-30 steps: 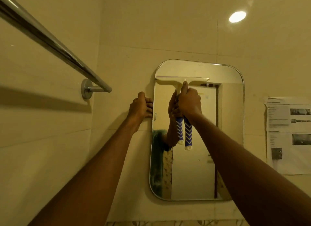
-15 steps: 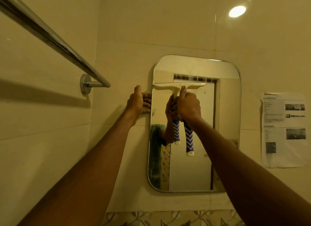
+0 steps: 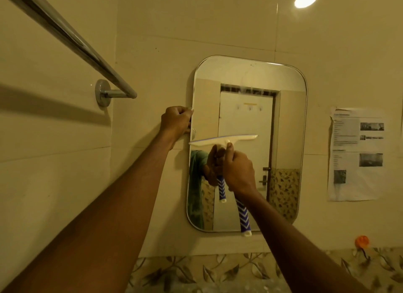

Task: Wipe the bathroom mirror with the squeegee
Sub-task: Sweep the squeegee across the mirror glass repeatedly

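A rounded rectangular mirror (image 3: 287,122) hangs on the tiled wall ahead. My right hand (image 3: 238,171) grips the squeegee (image 3: 224,140) by its blue-and-white handle, thumb up along the neck. The white blade lies across the left half of the glass at about mid-height, slightly tilted, its left end at the mirror's left edge. My left hand (image 3: 176,120) holds the mirror's left edge, fingers curled round the rim. Streaks of water show near the top of the glass. The mirror reflects my hand, the handle and a white door.
A chrome towel rail (image 3: 72,39) juts from the left wall above my left arm. A printed paper sheet (image 3: 357,153) is stuck on the wall right of the mirror. A small orange hook (image 3: 362,241) sits lower right, above patterned leaf tiles (image 3: 218,271).
The squeegee has been drawn down from near the top of the mirror to about its middle. My left hand has stayed on the left rim.
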